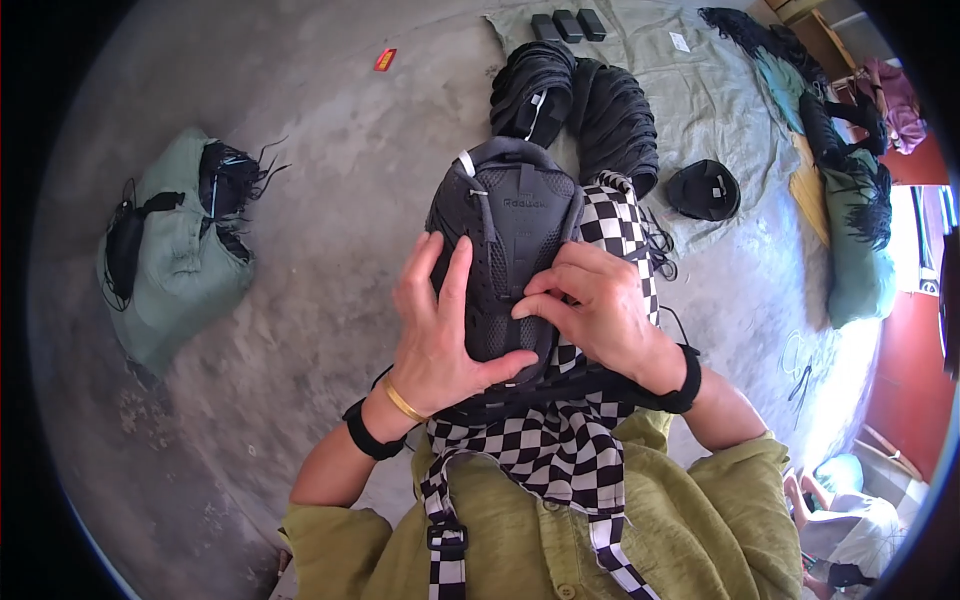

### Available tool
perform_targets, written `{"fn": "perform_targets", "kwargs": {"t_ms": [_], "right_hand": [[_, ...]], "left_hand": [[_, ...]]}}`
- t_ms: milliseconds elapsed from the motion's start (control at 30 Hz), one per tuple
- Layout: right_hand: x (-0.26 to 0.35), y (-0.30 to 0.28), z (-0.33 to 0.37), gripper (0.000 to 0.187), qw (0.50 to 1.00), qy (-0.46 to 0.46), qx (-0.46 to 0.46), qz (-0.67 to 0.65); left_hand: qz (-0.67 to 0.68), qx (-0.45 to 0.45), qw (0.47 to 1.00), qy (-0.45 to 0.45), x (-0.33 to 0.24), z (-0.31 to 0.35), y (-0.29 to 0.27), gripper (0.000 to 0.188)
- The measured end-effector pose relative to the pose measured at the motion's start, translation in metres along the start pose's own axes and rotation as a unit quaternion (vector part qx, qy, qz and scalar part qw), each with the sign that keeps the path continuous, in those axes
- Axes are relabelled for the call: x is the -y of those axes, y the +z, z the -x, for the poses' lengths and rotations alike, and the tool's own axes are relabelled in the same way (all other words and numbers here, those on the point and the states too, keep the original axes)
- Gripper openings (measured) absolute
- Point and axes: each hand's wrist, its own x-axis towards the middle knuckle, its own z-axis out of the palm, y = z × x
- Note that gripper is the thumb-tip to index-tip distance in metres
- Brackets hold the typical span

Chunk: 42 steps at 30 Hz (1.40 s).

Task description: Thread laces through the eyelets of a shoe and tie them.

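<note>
A black shoe upper [522,240] with mesh panels and a padded collar lies over my lap, its tongue facing up. My left hand [440,325] grips its left side, with fingers along the eyelet edge and the thumb across the lower end. Over the right side of the tongue, my right hand [595,305] pinches thumb and forefinger together near the middle. Whatever is between those fingertips is too small to make out. A white tab [466,163] sticks out at the collar's left.
Beyond my lap lie two stacks of black uppers [615,120]. A single black upper [703,190] and several black blocks [568,25] rest on a grey-green cloth [690,90]. A green sack [185,250] stands left; scissors [802,383] lie right. Another person [850,530] sits lower right.
</note>
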Motion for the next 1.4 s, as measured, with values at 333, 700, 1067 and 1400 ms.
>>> {"fn": "perform_targets", "kwargs": {"t_ms": [333, 700, 1067, 1400], "right_hand": [[-0.006, 0.004, 0.005, 0.013, 0.999, -0.025, -0.020, -0.005], [-0.002, -0.007, 0.049, 0.025, 0.859, 0.399, 0.071, -0.313], [-0.039, -0.060, 0.045, 0.024, 0.650, 0.272, -0.222, -0.674], [-0.164, -0.261, 0.128, 0.037, 0.618, 0.064, -0.376, -0.687]], "left_hand": [[-0.019, 0.039, 0.995, 0.094, -0.003, -0.035, -0.015, 0.020], [-0.061, -0.220, 0.969, -0.098, 0.049, -0.009, -0.080, 0.006], [0.585, -0.520, 0.589, -0.201, 0.196, 0.136, -0.224, 0.029], [0.497, -0.548, 0.630, -0.238, 0.218, 0.178, -0.253, 0.040]]}}
